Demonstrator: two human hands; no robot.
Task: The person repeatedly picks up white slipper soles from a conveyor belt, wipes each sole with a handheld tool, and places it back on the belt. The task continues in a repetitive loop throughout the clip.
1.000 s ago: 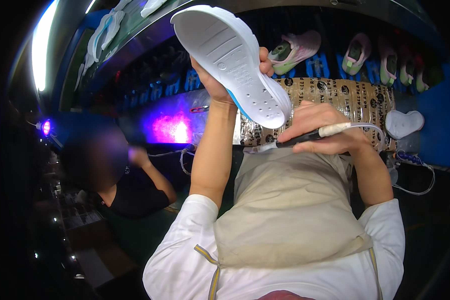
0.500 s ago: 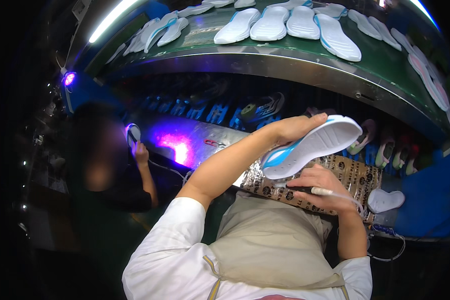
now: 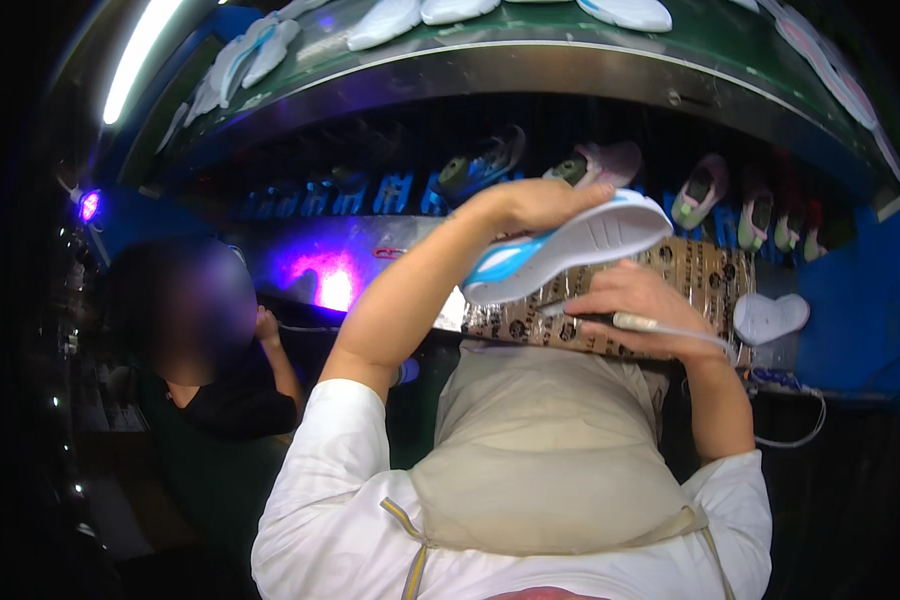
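Observation:
My left hand [image 3: 560,206] grips a white shoe sole [image 3: 580,250] with blue along its side, holding it tilted above the bench. The fingers behind the sole are hidden. Below it, my right hand [image 3: 642,303] is closed round a slim dark-handled tool [image 3: 595,316] with a pale hose running off to the right. Its light, flat tip looks like a brush and sits near the sole's lower edge; I cannot tell whether they touch. Under both hands lies a brown printed covering [image 3: 710,270] on the bench.
Another white sole [image 3: 770,318] lies right of the covering. Several shoes, one a pink shoe [image 3: 700,190], stand on a rack behind. Soles line the green upper shelf [image 3: 530,28]. A co-worker [image 3: 240,390] sits at left, beside a purple-lit patch [image 3: 335,285].
My view has shifted, so the bench and shelf appear higher. The right hand and its tool have come up slightly relative to the sole. Both grips stay the same.

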